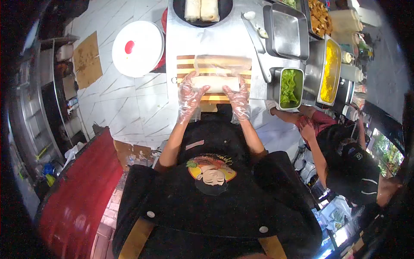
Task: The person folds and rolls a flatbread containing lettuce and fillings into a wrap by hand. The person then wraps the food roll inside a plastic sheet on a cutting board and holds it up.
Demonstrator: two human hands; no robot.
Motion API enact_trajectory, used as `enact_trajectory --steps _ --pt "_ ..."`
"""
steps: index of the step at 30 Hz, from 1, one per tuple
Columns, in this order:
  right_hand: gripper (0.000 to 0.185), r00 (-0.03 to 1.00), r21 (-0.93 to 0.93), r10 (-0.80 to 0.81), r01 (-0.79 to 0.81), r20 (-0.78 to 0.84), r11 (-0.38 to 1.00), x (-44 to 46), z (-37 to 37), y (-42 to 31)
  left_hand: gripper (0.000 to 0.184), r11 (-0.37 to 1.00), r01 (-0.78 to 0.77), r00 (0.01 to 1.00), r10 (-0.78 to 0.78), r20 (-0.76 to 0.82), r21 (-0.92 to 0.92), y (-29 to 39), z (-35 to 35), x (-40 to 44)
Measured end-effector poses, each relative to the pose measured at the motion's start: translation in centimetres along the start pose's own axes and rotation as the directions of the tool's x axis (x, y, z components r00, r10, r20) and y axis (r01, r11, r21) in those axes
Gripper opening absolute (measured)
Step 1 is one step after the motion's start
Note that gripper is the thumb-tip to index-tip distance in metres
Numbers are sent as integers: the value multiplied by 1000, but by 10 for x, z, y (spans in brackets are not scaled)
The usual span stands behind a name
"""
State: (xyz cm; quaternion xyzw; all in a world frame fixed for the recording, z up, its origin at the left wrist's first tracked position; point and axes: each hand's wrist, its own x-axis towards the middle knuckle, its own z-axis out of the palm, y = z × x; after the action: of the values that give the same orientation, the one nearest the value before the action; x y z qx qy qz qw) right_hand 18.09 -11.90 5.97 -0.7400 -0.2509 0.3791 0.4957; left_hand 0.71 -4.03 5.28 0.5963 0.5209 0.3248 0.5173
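Note:
A pale wrapped roll lies across a striped wooden board. Around its left end is my left hand, in a clear plastic glove, with the fingers behind it and the thumb in front. My right hand, gloved the same way, grips the right end. A translucent sheet lies on the board just beyond the roll. Farther up, two more pale rolls sit side by side in a black round pan.
To the right are an empty metal tray, a container of lettuce, a yellow-filled tray and long utensils. A white round lid is at left. Another person is at lower right.

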Motion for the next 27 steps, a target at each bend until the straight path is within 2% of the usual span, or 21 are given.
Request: enact_trajectory --steps 2,4,6,9,10,12,13,16,19,21,22,24,27 --pt "72 1000 -3 5 -5 13 1000 2 -2 1 64 999 -33 999 34 -6 23 3 -1 0" --pt "74 1000 -21 3 -3 15 1000 4 -5 4 59 988 94 995 -98 -29 -123 4 -3 3" --pt "75 999 93 44 -46 24 995 5 -6 8 51 931 161 983 -182 -35 -326 7 -2 4" --pt "74 988 231 139 -150 65 961 -2 -8 -21 44 979 163 986 -159 46 -118 16 -9 5" --pt "74 981 271 174 -191 83 943 -4 -9 -33 45 983 151 988 -148 36 -101 19 -9 5" --pt "75 997 95 65 -69 40 993 4 -7 -2 46 990 125 992 -124 15 -67 26 -7 5" --pt "77 998 2 50 -50 36 999 4 -7 -4 50 988 101 995 -101 3 -114 29 -5 6" --pt "83 996 -274 86 -72 40 959 3 -6 -56 59 972 43 999 -47 -12 -229 36 -2 8" --pt "89 999 -302 -3 13 34 953 3 -7 -40 66 960 51 998 -38 52 -277 33 -2 7" --pt "92 996 -158 -70 77 49 985 1 -6 -15 73 955 93 990 -59 126 -282 4 -4 4" --pt "94 993 -84 -102 107 53 991 0 -6 0 77 983 30 992 -7 123 -179 -7 -5 0" --pt "94 993 -86 -78 86 88 993 0 -9 29 85 994 -103 986 98 133 33 -21 -8 -3" --pt "95 984 -307 -134 166 121 937 -5 -17 16 90 923 -316 949 308 72 218 -11 -9 -7"
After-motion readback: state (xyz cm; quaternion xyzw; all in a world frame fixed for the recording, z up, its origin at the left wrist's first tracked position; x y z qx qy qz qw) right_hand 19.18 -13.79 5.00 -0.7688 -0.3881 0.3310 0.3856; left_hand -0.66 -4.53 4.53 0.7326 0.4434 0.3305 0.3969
